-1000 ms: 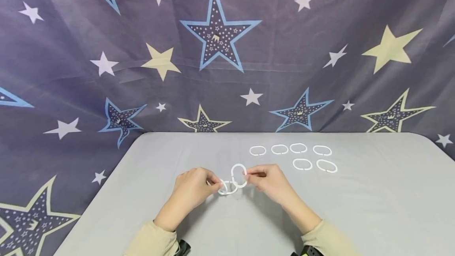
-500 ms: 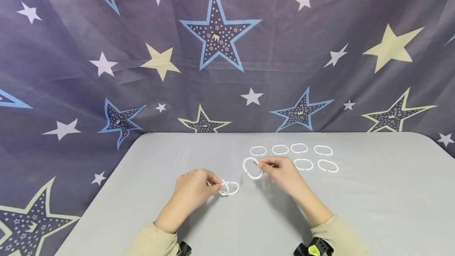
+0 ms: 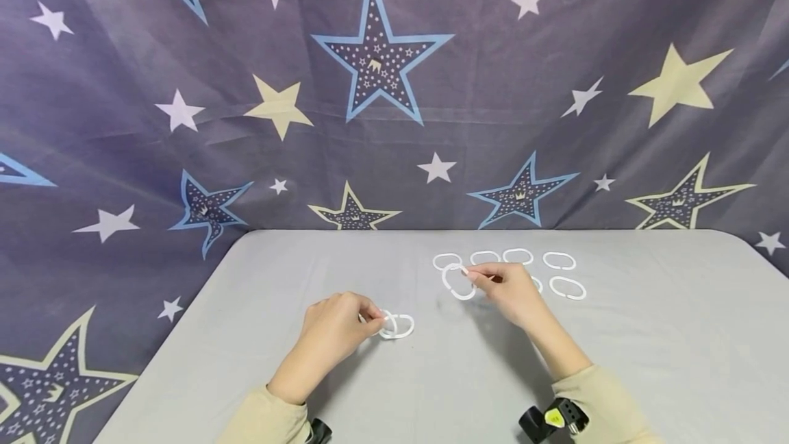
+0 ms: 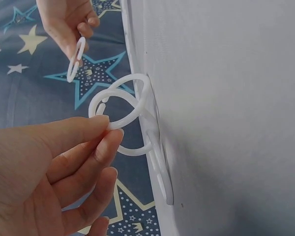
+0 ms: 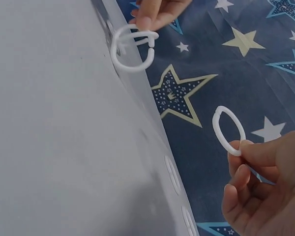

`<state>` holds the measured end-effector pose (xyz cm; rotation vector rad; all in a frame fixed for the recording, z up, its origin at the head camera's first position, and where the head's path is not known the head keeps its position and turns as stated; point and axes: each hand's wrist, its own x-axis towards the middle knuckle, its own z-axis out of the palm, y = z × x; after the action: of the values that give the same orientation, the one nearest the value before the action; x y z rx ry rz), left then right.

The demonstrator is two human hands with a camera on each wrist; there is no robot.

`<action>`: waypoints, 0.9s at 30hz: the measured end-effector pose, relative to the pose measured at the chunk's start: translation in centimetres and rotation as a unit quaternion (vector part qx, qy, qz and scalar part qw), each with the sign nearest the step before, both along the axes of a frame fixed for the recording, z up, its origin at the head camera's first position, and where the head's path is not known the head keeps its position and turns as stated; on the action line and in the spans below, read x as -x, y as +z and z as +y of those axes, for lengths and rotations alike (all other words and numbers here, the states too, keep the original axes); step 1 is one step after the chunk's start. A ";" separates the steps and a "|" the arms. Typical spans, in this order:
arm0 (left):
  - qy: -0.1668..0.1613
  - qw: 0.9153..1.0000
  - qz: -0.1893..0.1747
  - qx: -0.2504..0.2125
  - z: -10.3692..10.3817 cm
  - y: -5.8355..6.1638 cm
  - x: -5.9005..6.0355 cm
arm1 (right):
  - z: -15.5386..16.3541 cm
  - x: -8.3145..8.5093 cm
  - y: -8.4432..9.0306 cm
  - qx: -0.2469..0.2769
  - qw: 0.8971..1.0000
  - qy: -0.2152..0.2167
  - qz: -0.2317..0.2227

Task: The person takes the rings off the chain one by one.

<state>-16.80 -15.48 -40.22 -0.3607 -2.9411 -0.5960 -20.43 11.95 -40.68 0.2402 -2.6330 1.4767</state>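
Observation:
My left hand (image 3: 335, 331) pinches a white plastic C-shaped chain link (image 4: 92, 106) between thumb and index finger. Other white links (image 3: 412, 326) hang together with it, low over the table; in the left wrist view they loop through one another, the lowest touching the cloth. Off to the right and farther back, my right hand (image 3: 508, 293) holds up a single white link (image 5: 216, 129) by its edge, thumb against index finger, its narrow gap visible. That link is apart from the joined ones and overlaps the loose links behind it in the head view.
Several loose white links (image 3: 559, 268) lie flat at the back right of the grey-covered table (image 3: 647, 348), some partly hidden behind my right hand. A dark star-patterned curtain (image 3: 481, 81) hangs along the far edge. Black cameras (image 3: 536, 423) sit on both wrists.
My right hand has moved right and farther back with its link, away from the joined links it overlapped a second ago. The left hand has stayed in place, still pinching its link.

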 end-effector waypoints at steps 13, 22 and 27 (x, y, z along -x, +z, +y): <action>0.003 1.000 -0.009 0.001 0.1 0.1 0.0 | 2.2 0.9 0.4 -0.047 0.999 -0.018 0.003; 0.003 1.000 -0.005 -0.006 0.1 0.1 0.0 | 3.9 1.2 0.7 -0.036 0.999 -0.032 -0.015; 0.002 1.000 0.000 -0.007 0.0 -0.2 0.1 | 4.3 1.4 0.5 -0.028 0.999 -0.031 -0.010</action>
<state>-16.95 -15.49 -40.40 -0.3545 -2.9353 -0.6174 -21.80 16.26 -40.21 0.1468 -2.6745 1.3965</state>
